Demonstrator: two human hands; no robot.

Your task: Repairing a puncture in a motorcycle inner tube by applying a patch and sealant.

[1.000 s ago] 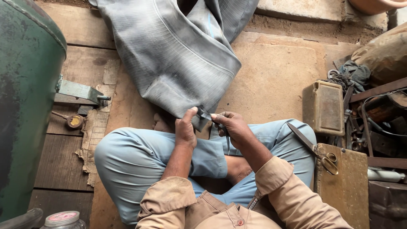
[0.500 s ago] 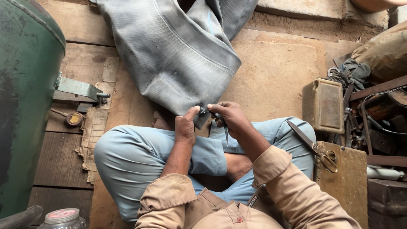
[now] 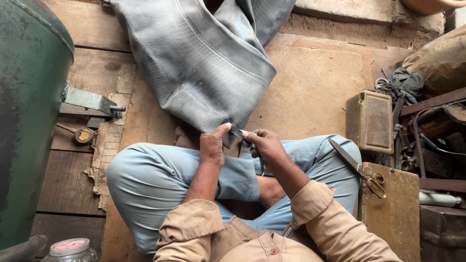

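Rubber comes first, for the grey tube is the biggest thing here. It lies flat and limp on the wooden floor, and its near edge sits right in front of the person's crossed legs. A big green tank stands on the left. On the right there is a tan box, and scissors lie on a brown board, near the knee but not touching the hands.

The left hand is closed on the near edge of the tube and pinches it. The right hand is closed around a small dark ridged tool, and the tip of it rests on that same edge, just beside the left thumb.

It looks like the work is going on at this one small spot. I cannot see a patch or glue on the tube. The spot is mostly hidden by the fingers, so I cannot tell how far along it is.
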